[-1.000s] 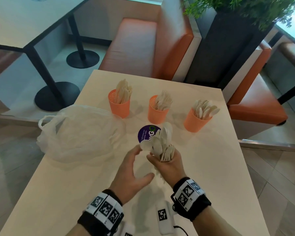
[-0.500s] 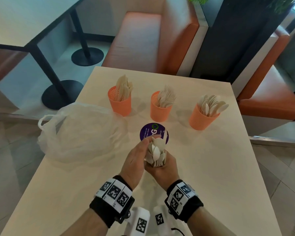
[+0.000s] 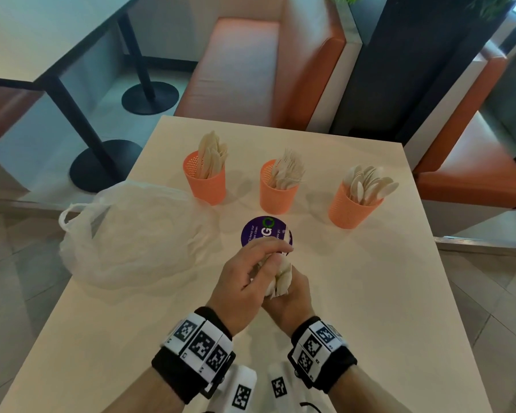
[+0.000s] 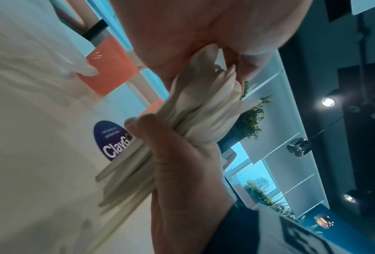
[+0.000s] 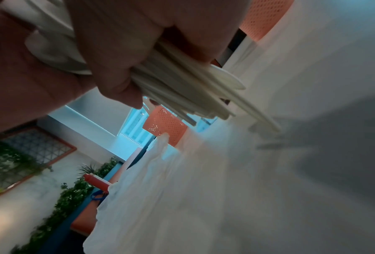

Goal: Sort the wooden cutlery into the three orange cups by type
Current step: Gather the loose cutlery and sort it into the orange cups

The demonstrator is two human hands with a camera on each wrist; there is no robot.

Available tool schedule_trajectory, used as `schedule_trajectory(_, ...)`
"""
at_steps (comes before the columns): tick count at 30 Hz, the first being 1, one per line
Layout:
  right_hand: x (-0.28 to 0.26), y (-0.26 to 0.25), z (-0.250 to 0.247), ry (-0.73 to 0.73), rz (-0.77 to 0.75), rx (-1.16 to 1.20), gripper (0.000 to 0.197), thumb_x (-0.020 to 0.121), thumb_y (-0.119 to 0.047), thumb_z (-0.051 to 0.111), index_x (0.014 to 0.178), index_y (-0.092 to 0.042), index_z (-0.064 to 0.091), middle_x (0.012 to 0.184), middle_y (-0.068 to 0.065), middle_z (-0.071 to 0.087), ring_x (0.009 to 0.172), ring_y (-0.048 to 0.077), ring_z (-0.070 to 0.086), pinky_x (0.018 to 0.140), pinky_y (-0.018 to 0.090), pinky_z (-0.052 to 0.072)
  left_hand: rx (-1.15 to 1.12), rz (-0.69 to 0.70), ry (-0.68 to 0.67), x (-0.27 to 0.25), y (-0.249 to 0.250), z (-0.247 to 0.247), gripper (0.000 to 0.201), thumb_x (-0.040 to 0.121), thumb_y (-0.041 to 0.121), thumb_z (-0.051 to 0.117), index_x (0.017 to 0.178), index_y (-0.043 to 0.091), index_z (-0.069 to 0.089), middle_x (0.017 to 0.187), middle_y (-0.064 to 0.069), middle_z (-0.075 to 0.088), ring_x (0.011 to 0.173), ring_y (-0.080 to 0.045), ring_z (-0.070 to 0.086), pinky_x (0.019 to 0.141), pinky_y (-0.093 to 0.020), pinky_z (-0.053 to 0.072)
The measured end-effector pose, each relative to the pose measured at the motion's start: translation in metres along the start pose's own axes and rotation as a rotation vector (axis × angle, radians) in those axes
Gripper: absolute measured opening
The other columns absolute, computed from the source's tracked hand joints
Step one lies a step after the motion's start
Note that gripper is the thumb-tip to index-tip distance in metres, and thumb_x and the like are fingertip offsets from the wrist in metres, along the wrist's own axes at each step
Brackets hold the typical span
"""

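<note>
Three orange cups stand in a row on the table: the left cup [image 3: 205, 180] holds knives, the middle cup [image 3: 278, 190] forks, the right cup [image 3: 353, 207] spoons. My right hand [image 3: 295, 290] grips a mixed bundle of wooden cutlery [image 3: 283, 274] upright just above the table, in front of the cups. My left hand [image 3: 273, 257] reaches over the bundle and pinches the heads at its top. The left wrist view shows the bundle [image 4: 199, 111] with spoon heads fanned out. In the right wrist view the handles [image 5: 193, 86] stick out below my curled fingers [image 5: 117, 72].
A crumpled white plastic bag [image 3: 128, 234] lies on the left of the table [image 3: 385, 293]. A round purple sticker [image 3: 259, 234] sits just beyond my hands. An orange bench [image 3: 259, 64] and a dark planter [image 3: 385, 55] stand behind the far edge.
My left hand, open beside the bundle a second ago, has closed over its top. The bundle has come lower and nearer to me, and its fanned heads are now squeezed together.
</note>
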State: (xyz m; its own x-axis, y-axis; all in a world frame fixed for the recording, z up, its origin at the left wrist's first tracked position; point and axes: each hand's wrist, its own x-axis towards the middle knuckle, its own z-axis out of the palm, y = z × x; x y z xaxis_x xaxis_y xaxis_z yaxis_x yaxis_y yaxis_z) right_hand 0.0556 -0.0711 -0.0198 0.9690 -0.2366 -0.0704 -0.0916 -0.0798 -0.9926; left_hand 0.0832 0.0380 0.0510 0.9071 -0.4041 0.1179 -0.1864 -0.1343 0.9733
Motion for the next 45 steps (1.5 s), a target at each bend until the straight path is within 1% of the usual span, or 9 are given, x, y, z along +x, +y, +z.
schedule_trajectory(5, 0.011, 0.0, -0.009, 0.012, 0.102, 0.022, 0.031, 0.057, -0.024, 0.085, 0.073, -0.01, 0.061, 0.064, 0.004, 0.06, 0.062, 0.014, 0.06, 0.06, 0.037, 0.05, -0.066, -0.05, -0.012, -0.001, 0.002, -0.012, 0.044, 0.096, 0.028, 0.04, 0.14, 0.031, 0.041, 0.136, 0.031, 0.046, 0.133, 0.008, 0.036, 0.102, -0.004, 0.028)
schedule_trajectory(8, 0.012, -0.014, -0.017, 0.044, 0.101, 0.229, 0.031, 0.069, -0.019, 0.08, 0.084, 0.004, 0.065, 0.078, 0.029, 0.064, 0.07, 0.035, 0.064, 0.068, 0.055, 0.054, -0.043, -0.125, 0.016, -0.01, -0.02, -0.024, 0.057, 0.083, 0.038, 0.057, 0.135, 0.036, 0.035, 0.129, 0.036, 0.045, 0.129, 0.007, 0.038, 0.105, -0.013, 0.03)
schedule_trajectory(14, 0.011, -0.052, -0.025, -0.032, 0.11, 0.43, 0.036, 0.07, -0.015, 0.08, 0.088, 0.011, 0.062, 0.078, 0.028, 0.06, 0.075, 0.034, 0.062, 0.073, 0.047, 0.052, 0.088, -0.341, -0.374, -0.026, -0.031, -0.01, 0.105, 0.065, 0.029, 0.086, 0.125, 0.066, 0.009, 0.131, 0.025, 0.037, 0.115, 0.01, 0.048, 0.093, -0.017, 0.045)
schedule_trajectory(17, 0.007, -0.059, -0.025, -0.021, 0.108, 0.465, 0.032, 0.067, -0.014, 0.081, 0.087, 0.005, 0.063, 0.077, 0.022, 0.06, 0.075, 0.031, 0.061, 0.071, 0.042, 0.052, 0.011, -0.462, -0.376, -0.028, -0.03, -0.001, 0.079, 0.075, 0.022, 0.081, 0.129, 0.049, 0.03, 0.108, 0.008, 0.061, 0.072, -0.007, 0.069, 0.066, -0.022, 0.057)
schedule_trajectory(21, 0.001, -0.059, -0.024, -0.005, 0.096, 0.369, 0.039, 0.066, -0.013, 0.084, 0.091, 0.007, 0.062, 0.082, 0.02, 0.06, 0.08, 0.031, 0.059, 0.076, 0.045, 0.05, -0.021, -0.509, -0.381, -0.027, -0.03, 0.0, 0.01, 0.09, 0.027, 0.066, 0.092, 0.022, 0.058, 0.063, -0.005, 0.066, 0.044, -0.016, 0.056, 0.042, -0.025, 0.045)
schedule_trajectory(26, -0.008, -0.065, -0.019, -0.009, 0.04, 0.264, 0.019, 0.07, -0.005, 0.079, 0.083, -0.004, 0.065, 0.077, 0.013, 0.063, 0.075, 0.023, 0.062, 0.071, 0.039, 0.053, -0.052, -0.494, -0.379, -0.029, -0.034, -0.002, 0.021, 0.079, 0.016, 0.075, 0.092, 0.022, 0.059, 0.061, -0.001, 0.065, 0.048, -0.016, 0.057, 0.045, -0.025, 0.044)
schedule_trajectory(32, -0.012, -0.042, -0.01, -0.04, 0.06, 0.159, 0.019, 0.075, -0.01, 0.082, 0.09, -0.01, 0.071, 0.087, 0.015, 0.072, 0.082, 0.026, 0.068, 0.076, 0.05, 0.056, 0.075, -0.394, -0.319, -0.035, -0.056, -0.018, 0.078, 0.058, 0.027, 0.086, 0.126, 0.035, 0.048, 0.121, 0.015, 0.055, 0.109, -0.001, 0.056, 0.086, -0.017, 0.046)
schedule_trajectory(38, -0.016, -0.002, 0.007, -0.048, 0.121, 0.066, 0.092, 0.06, -0.023, 0.091, 0.137, -0.04, 0.043, 0.12, 0.01, 0.064, 0.114, 0.025, 0.062, 0.1, 0.046, 0.052, -0.107, -0.354, -0.064, -0.033, -0.063, 0.004, 0.052, 0.059, 0.0, 0.083, 0.105, 0.016, 0.063, 0.098, 0.006, 0.069, 0.087, -0.001, 0.066, 0.074, -0.015, 0.051)
schedule_trajectory(45, -0.019, 0.011, -0.005, -0.202, 0.129, 0.107, 0.106, 0.057, -0.009, 0.095, 0.145, -0.019, 0.037, 0.131, 0.011, 0.06, 0.12, 0.027, 0.06, 0.103, 0.046, 0.05, 0.004, -0.287, -0.007, -0.033, -0.057, 0.017, 0.031, 0.08, 0.001, 0.071, 0.089, 0.029, 0.062, 0.073, 0.014, 0.067, 0.074, 0.013, 0.062, 0.065, -0.004, 0.045)
